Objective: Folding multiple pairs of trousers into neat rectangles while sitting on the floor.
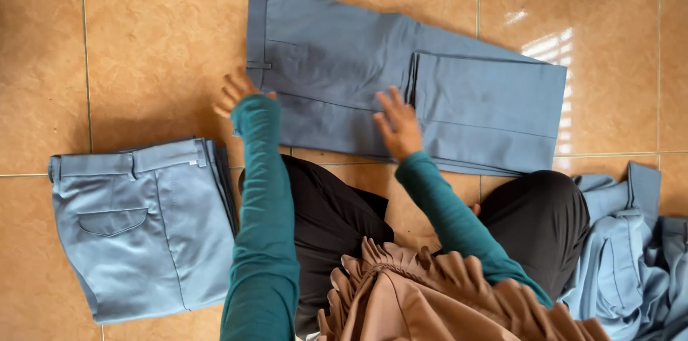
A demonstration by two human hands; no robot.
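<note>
View: head camera, looking down at a tiled floor (143,47).
Trousers (373,76): grey-blue, flat on the floor at 12 o'clock, waistband left, the leg end doubled back over the right half, so the pair lies part folded.
Left hand (233,91): fingers spread, at the waistband's lower corner, apparently pinning it flat; gripping nothing.
Right hand (396,124): open, palm down on the cloth just beside the folded edge, likely to keep the layers from shifting.
Hands: apart, one at each side of the trousers' unfolded half.
Folded pair (143,226): at 9 o'clock, squared up, pocket showing, set well aside.
Heap (631,255): loose grey-blue garments at 4 o'clock, beside the knee.
</note>
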